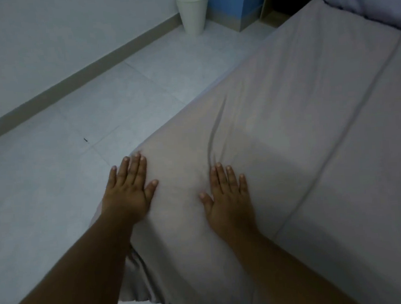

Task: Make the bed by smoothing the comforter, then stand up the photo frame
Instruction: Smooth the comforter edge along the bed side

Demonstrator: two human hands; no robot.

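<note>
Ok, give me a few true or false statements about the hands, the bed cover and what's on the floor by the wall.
1. Both hands lie flat on the comforter. True: left hand and right hand rest palm down.
2. The right hand grips a photo frame. False: it is open and holds nothing.
3. A white bin stands on the floor by the wall. True.
4. The cloth is perfectly smooth. False: creases run up from the right hand's fingertips.

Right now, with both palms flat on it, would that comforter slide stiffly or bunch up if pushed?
Probably bunch: the comforter already creases ahead of the right hand. It looks floppy, drooping in folds over the edge below the left hand. Likely light.
</note>
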